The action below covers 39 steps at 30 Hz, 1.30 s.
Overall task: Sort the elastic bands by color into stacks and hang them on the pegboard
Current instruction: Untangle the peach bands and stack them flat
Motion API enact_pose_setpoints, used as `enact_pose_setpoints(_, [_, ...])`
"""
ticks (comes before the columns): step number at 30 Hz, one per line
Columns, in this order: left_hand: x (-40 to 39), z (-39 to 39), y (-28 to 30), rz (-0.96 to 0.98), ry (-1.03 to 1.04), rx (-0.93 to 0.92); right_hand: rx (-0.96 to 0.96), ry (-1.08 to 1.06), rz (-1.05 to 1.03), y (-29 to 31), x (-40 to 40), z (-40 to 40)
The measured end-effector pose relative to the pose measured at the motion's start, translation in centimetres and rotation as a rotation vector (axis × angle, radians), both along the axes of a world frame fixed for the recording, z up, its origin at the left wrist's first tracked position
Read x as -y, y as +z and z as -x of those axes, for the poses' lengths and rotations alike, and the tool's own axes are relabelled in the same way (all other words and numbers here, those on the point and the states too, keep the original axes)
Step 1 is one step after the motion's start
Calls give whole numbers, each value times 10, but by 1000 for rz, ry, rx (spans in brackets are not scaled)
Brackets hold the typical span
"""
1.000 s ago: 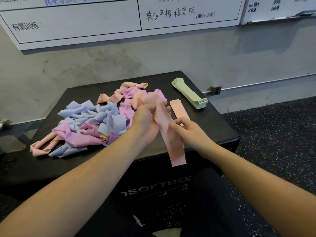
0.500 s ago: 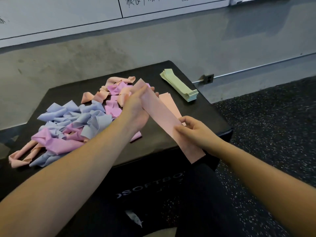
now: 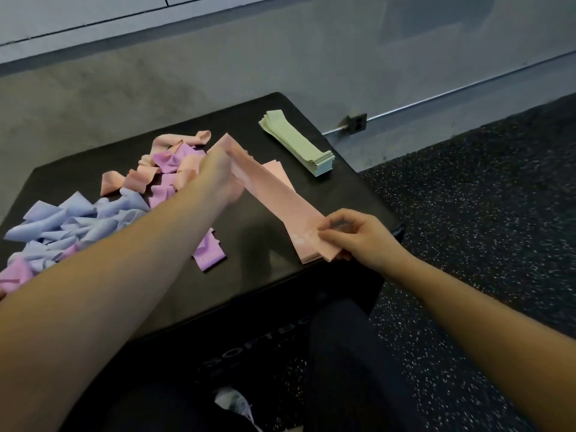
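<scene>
One stack's done, the green one [image 3: 297, 141]. Your left hand [image 3: 219, 173] and right hand [image 3: 358, 236] pinch a pink band [image 3: 274, 194] flat over the box [image 3: 265, 291]; pile [image 3: 93, 213] unsorted, nothing hung.

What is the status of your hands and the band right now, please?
Left hand and right hand grip the peach band, stretched flat over the peach stack. Nothing in the way.

Box lettering [image 3: 265, 347] blurred, partly hidden.
</scene>
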<state>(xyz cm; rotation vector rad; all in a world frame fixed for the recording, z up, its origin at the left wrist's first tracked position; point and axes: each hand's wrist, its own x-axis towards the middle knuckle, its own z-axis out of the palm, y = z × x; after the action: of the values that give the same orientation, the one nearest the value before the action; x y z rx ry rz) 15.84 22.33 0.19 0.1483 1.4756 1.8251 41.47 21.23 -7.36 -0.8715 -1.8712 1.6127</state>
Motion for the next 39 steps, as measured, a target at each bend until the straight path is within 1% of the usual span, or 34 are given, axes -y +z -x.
enact_pose_setpoints(2, [-11,8,-6,45,99,-82,27,62,18,1,-3,-7])
enact_pose_setpoints(3, [-15,11,-9,77,101,-105,53,102,16,2,-4,-11])
enact_pose_setpoints(4, [-18,14,-13,89,54,-95,78,140,6,3,-6,-15])
enact_pose_setpoints(6, [-21,18,-18,175,28,-64,113,209,-40,2,-8,-19])
enact_pose_setpoints(7, [-24,19,-19,210,26,-92,113,223,-69,0,-9,-20])
enact_pose_setpoints(9, [-29,21,-25,271,10,-179,89,197,-112,-6,-12,-20])
enact_pose_setpoints(11, [-31,21,-27,325,-54,-289,59,149,-175,-13,-17,-19])
enact_pose_setpoints(13, [-33,25,-32,345,-149,-342,22,121,-339,-20,-22,-17])
enact_pose_setpoints(17, [-36,28,-36,364,-236,-430,51,13,-804,-34,-30,-15])
enact_pose_setpoints(19, [-38,29,-38,384,-236,-495,10,-44,-908,-37,-32,-11])
enact_pose_setpoints(22, [-44,33,-43,392,-216,-521,-58,-80,-885,-36,-34,-6])
enact_pose_setpoints(24, [-47,34,-44,376,-197,-502,-54,-76,-897,-36,-35,-4])
enact_pose_setpoints(28, [-54,35,-46,389,-175,-522,-45,11,-985,-43,-41,5])
enact_pose_setpoints(31, [-61,37,-50,391,-191,-535,12,92,-1071,-50,-45,11])
enact_pose_setpoints(35, [-68,38,-60,421,-262,-642,83,221,-1122,-57,-50,17])
enact_pose_setpoints(37, [-71,38,-64,462,-284,-743,90,242,-1096,-63,-51,19])
enact_pose_setpoints(39, [-75,40,-68,479,-287,-786,96,256,-1038,-71,-51,20])
